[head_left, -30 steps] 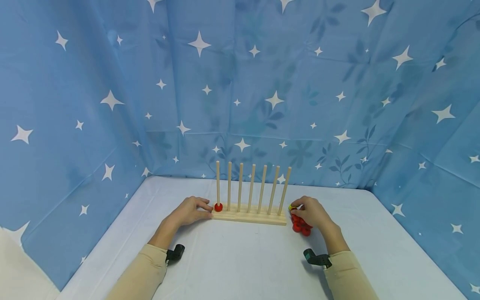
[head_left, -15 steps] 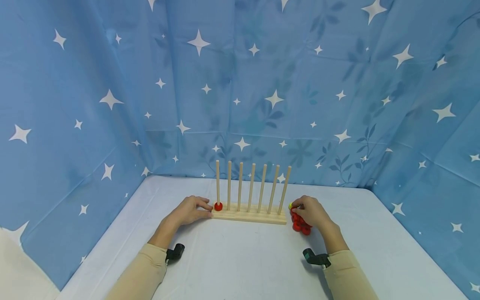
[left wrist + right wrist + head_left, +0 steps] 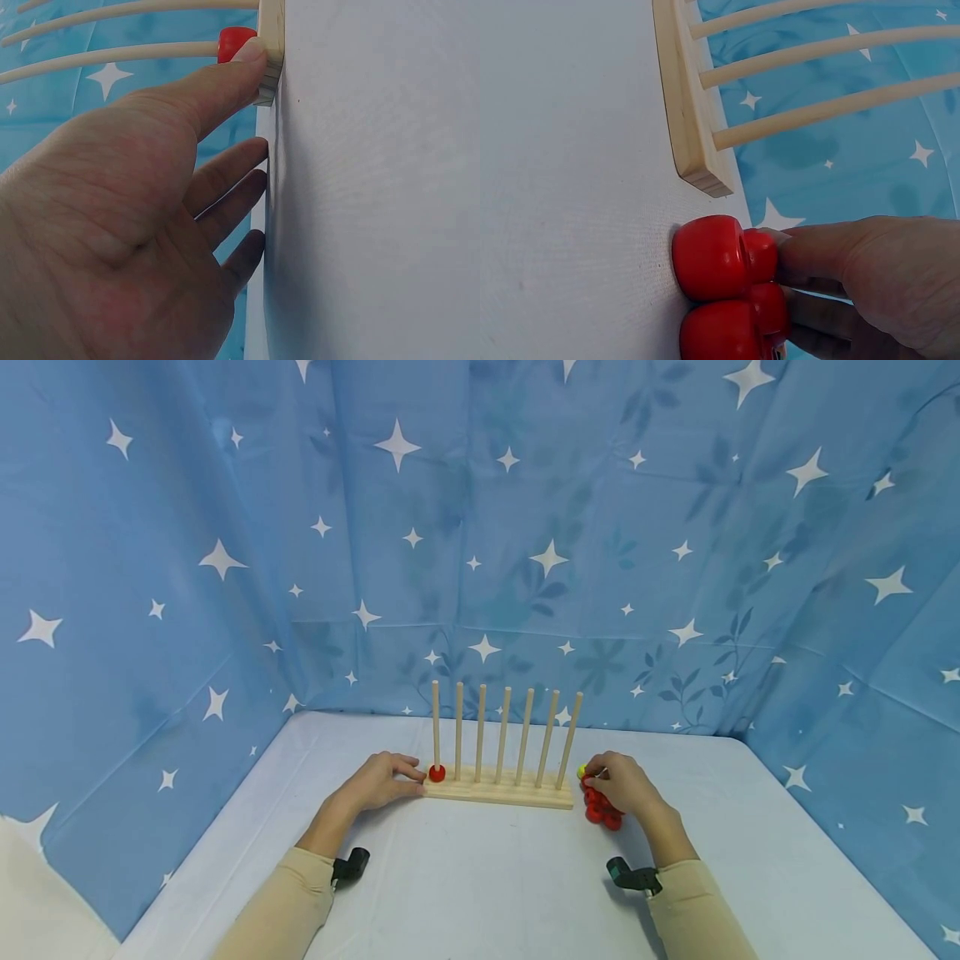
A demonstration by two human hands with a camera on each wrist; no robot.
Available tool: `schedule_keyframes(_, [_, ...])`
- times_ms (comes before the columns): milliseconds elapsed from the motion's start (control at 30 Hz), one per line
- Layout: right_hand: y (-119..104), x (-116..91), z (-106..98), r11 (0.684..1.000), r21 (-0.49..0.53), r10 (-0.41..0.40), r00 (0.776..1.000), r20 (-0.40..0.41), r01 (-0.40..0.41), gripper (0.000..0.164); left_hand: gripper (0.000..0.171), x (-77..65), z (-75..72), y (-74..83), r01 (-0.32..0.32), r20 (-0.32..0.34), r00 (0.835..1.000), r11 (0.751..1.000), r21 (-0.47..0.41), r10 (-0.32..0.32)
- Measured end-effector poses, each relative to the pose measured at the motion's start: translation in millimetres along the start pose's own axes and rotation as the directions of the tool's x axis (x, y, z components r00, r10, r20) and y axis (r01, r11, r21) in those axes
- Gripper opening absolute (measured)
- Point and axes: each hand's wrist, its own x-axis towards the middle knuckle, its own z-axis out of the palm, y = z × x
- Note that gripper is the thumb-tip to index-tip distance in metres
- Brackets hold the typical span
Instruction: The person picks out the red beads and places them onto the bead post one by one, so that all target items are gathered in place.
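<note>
My left hand [image 3: 381, 782] holds the left end of a wooden peg stand [image 3: 495, 797], which carries a row of several upright dowels. In the left wrist view the thumb [image 3: 247, 52] lies on the base's end, beside a red bead [image 3: 234, 45] on the outermost peg. The other visible fingers are extended close to the tabletop; the index finger is hidden. Right of the stand, my right hand [image 3: 624, 785] pinches a red bead [image 3: 762, 253] in a cluster. More red beads [image 3: 709, 259] sit against it. A yellow bead [image 3: 582, 771] shows beside the fingertips.
A white cloth covers the table [image 3: 480, 885]. Blue curtains [image 3: 480, 527] with white stars stand behind it and at both sides. Black wrist cameras, left [image 3: 350, 865] and right [image 3: 633, 877], sit on both forearms.
The right hand's fingertips have shifted slightly, and more of the yellow bead shows beside them. The left hand and the peg stand keep their places.
</note>
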Motion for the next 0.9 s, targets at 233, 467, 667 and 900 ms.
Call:
schedule_keyframes(233, [-0.7, -0.1, -1.3, 1.000, 0.002, 0.015, 1.000, 0.005, -0.015, 0.009, 0.024, 0.3, 0.0, 0.8, -0.002, -0.002, 1.000, 1.000, 0.003, 0.002])
schedule_keyframes(467, [-1.3, -1.3, -2.7, 0.999, 0.034, 0.032, 0.999, 0.018, -0.033, 0.010, 0.023, -0.6, 0.1, 2.1, -0.002, -0.005, 1.000, 1.000, 0.002, 0.002])
schedule_keyframes(667, [-0.2, -2.4, -5.8, 0.999, 0.046, 0.025, 1.000, -0.002, -0.025, 0.010, 0.023, -0.7, 0.4, 1.8, 0.002, -0.005, 1.000, 1.000, 0.000, -0.002])
schedule_keyframes(900, [0.6, -1.0, -9.0, 0.998, 0.070, 0.007, 1.000, -0.019, -0.005, 0.009, 0.023, 0.2, 0.5, 1.0, 0.002, -0.007, 1.000, 1.000, 0.007, -0.002])
